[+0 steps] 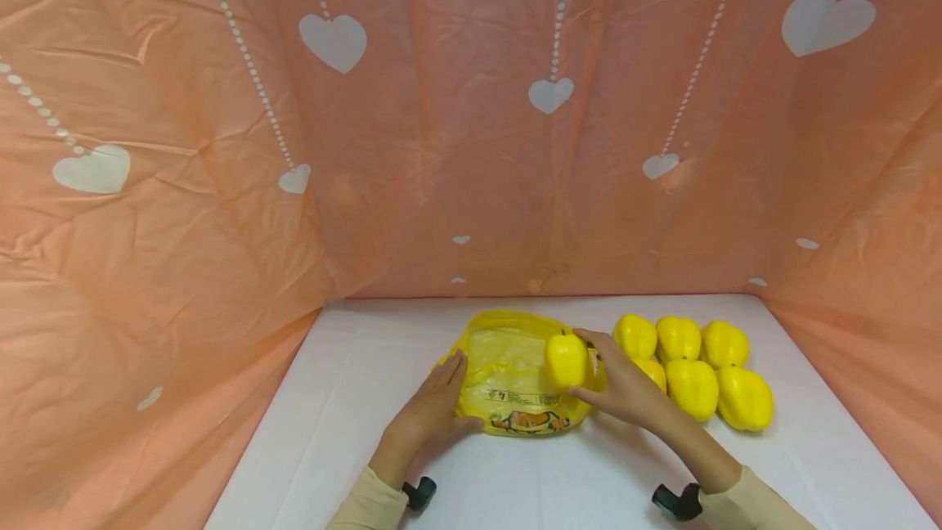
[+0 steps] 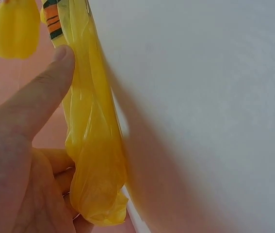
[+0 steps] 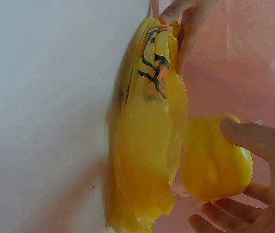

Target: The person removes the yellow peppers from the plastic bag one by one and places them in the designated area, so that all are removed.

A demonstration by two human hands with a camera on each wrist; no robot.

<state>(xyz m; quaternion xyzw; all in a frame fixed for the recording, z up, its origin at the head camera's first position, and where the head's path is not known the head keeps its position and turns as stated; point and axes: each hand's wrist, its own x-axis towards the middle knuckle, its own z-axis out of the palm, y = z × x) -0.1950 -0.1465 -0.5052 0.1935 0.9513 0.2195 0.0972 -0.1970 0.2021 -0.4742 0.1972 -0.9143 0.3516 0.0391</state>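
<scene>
A yellow plastic bag (image 1: 508, 383) with printed figures lies on the white table, its mouth spread upward. My left hand (image 1: 434, 399) rests along the bag's left edge, fingers straight and thumb out along the near side. In the left wrist view the thumb (image 2: 55, 73) lies against the bag (image 2: 91, 126). My right hand (image 1: 625, 383) grips a yellow bell pepper (image 1: 566, 361) over the right part of the bag. From the right wrist, the pepper (image 3: 216, 158) shows between thumb and fingers, beside the bag's upper rim (image 3: 183, 97).
Several more yellow bell peppers (image 1: 692, 389) stand in two rows right of the bag, partly behind my right hand. The white table (image 1: 331, 375) extends to an orange curtain (image 1: 515, 211) with white hearts, which hangs at the back and both sides.
</scene>
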